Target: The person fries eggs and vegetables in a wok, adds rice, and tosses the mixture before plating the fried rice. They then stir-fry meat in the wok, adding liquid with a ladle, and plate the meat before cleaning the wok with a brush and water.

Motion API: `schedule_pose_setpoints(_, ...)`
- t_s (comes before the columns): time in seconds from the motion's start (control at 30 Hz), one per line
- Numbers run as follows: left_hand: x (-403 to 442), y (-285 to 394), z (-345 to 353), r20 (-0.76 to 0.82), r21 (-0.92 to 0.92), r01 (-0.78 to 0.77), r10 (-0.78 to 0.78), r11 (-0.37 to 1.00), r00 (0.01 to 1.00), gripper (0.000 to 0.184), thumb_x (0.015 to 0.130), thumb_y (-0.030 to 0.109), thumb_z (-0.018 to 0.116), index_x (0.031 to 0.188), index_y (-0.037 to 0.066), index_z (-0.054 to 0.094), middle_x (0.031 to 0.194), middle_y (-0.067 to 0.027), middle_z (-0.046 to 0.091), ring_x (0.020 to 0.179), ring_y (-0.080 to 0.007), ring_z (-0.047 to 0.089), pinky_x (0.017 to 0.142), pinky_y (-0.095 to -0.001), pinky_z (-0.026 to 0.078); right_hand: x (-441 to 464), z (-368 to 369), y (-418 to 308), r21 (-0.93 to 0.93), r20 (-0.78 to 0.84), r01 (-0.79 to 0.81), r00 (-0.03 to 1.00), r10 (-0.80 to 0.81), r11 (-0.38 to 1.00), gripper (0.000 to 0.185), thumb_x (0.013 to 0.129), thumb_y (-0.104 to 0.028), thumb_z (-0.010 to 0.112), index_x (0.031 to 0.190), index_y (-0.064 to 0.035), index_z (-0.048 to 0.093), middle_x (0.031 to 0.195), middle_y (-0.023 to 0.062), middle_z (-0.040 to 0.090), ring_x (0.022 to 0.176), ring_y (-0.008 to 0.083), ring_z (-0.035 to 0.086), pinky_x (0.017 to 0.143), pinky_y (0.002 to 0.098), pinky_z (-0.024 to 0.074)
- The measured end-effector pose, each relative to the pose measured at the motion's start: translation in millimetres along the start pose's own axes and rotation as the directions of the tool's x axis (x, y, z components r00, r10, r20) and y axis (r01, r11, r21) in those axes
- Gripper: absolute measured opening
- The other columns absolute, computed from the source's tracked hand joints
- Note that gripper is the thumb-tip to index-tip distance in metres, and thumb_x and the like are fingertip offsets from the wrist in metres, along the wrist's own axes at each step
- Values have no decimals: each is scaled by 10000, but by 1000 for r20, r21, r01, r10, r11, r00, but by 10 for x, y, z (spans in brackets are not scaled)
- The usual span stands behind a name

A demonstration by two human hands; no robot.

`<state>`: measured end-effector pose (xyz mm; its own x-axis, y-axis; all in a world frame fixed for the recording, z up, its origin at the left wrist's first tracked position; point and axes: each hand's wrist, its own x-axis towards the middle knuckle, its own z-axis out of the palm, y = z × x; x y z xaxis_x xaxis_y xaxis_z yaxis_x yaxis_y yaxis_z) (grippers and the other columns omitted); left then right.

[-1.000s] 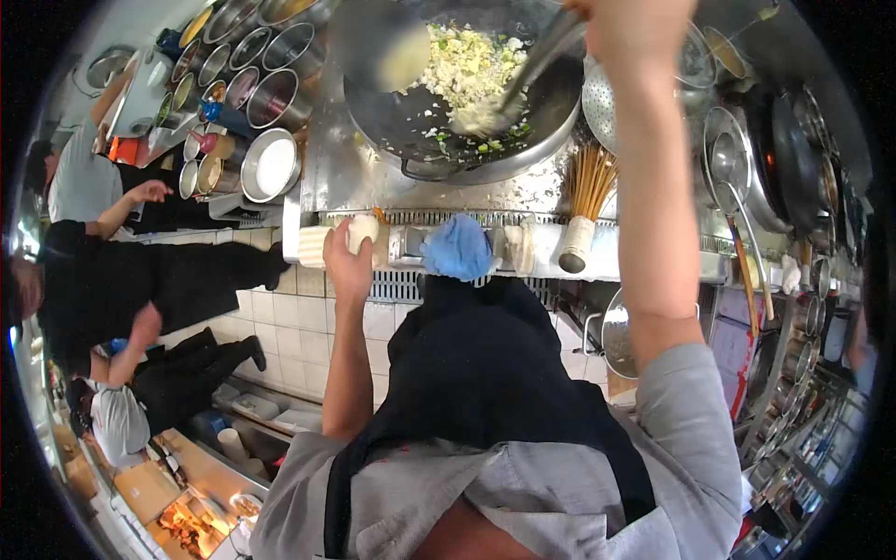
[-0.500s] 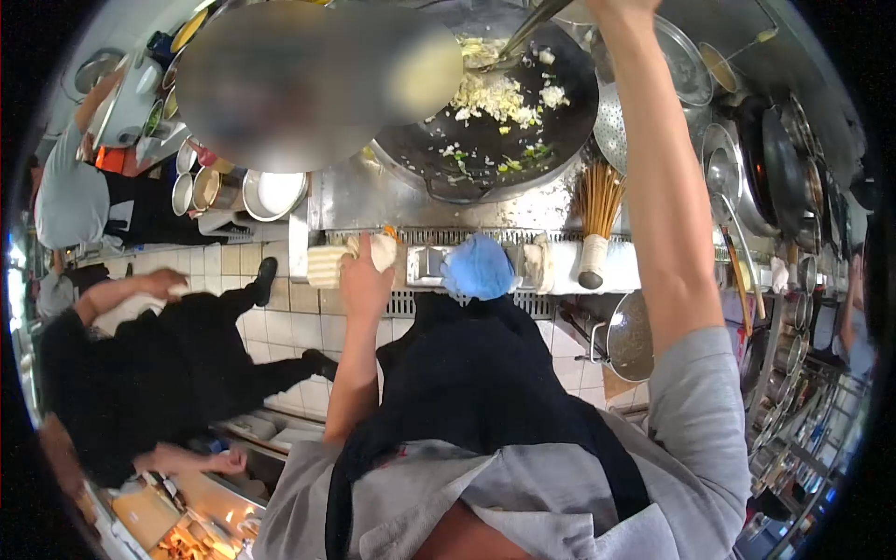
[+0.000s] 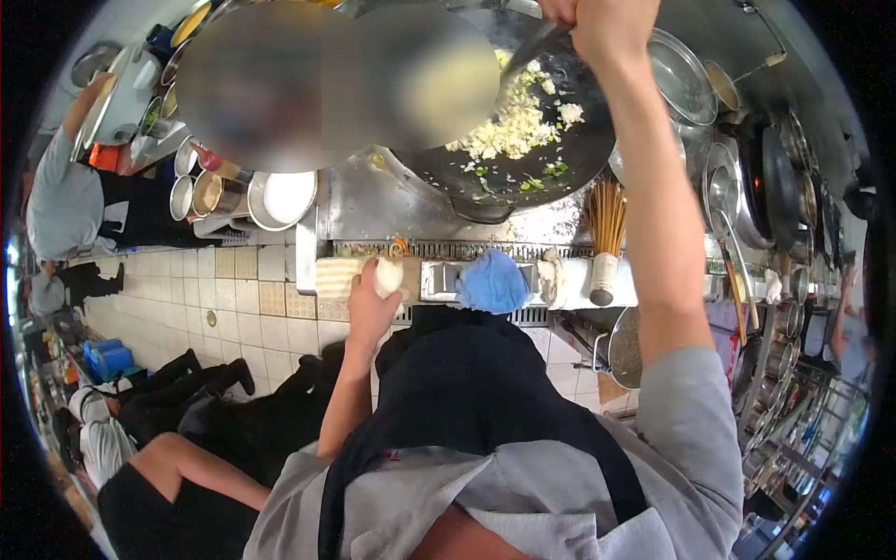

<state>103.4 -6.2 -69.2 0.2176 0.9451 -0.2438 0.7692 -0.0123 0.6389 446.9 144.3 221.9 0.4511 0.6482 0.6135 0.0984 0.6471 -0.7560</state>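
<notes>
A dark wok (image 3: 569,173) sits on the stove, with fried rice (image 3: 509,135) and green bits in it. My right hand (image 3: 611,33) is closed around the handle of a long metal wok tool (image 3: 537,49), which reaches into the rice; its far end is hidden by a blurred patch. At the stove's front ledge, my left hand (image 3: 371,303) is wrapped around a bunched, cream-coloured cloth (image 3: 388,273). A striped part of cloth (image 3: 336,277) lies just left of it. To its right rests a crumpled blue cloth (image 3: 495,280).
A bamboo wok brush (image 3: 605,233) stands right of the wok. Metal bowls and a white-filled pan (image 3: 285,199) are at left. Below the ledge is a round metal pan (image 3: 627,350). Pans and ladles (image 3: 723,182) hang at right. Co-workers (image 3: 187,476) are behind me at left.
My right hand has moved slightly left and down, and the rice has shifted within the wok. My left hand stays on the cloth. The co-workers at left have changed places.
</notes>
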Motion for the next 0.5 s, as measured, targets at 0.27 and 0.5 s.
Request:
schedule_pose_setpoints(0.27, 18, -264, 93, -98, -25, -178, 175, 984, 980, 731, 703, 155, 686, 1371, 62, 403, 1134, -282, 538, 1025, -442, 553, 889, -460, 462, -44, -11, 17, 107, -182, 97, 980, -76, 990, 278, 873, -139, 520, 610, -98, 442, 468, -44, 372, 341, 84, 342, 342, 260, 298)
schedule_pose_setpoints(0.5, 8, -223, 48, -97, -2, -179, 178, 984, 979, 683, 707, 128, 678, 1336, 16, 436, 1142, -278, 559, 1038, -432, 560, 906, -446, 460, 358, 67, -95, 52, -201, 75, 978, -63, 996, 296, 879, -100, 501, 589, -120, 444, 472, -21, 432, 357, 93, 407, 347, 264, 311)
